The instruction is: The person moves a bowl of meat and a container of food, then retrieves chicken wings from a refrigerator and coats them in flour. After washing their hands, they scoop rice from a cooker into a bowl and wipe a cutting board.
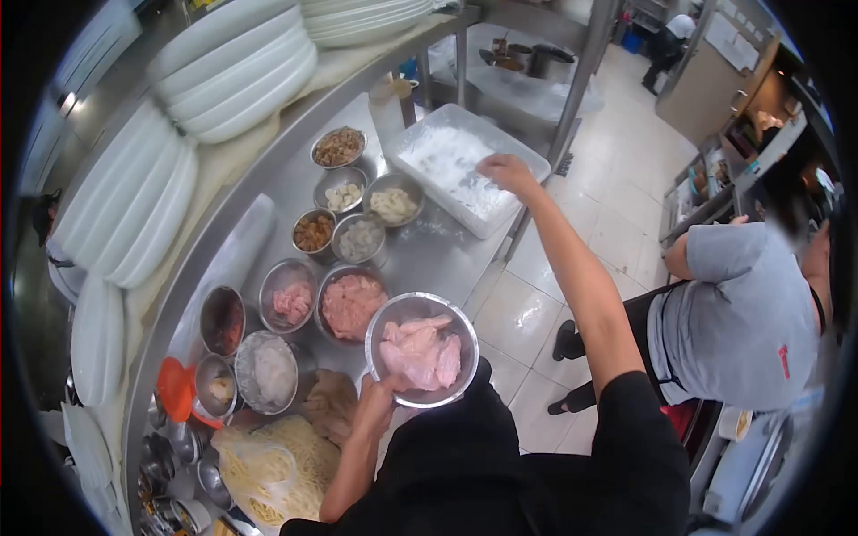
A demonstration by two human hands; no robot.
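My left hand (379, 397) is closed on the rim of a metal bowl (471, 357). Raw chicken pieces (420, 350), pale pink with skin on, lie in that bowl. With the arm stretched forward, my right hand (508, 173) is over a clear plastic tub (527, 163) of white powder (451, 165). Its fingers are curled together, and whatever they hold, if anything, cannot be made out. Beside the chicken bowl stands a bowl of pink raw meat (353, 305). A smaller bowl of meat pieces (292, 302) is to its left.
Several small bowls of chopped ingredients (340, 147) line the steel counter (447, 263). A bag of noodles (268, 469) lies near my left forearm. Stacked white plates (134, 196) fill the shelf. A person in a grey shirt (737, 313) stands at the right.
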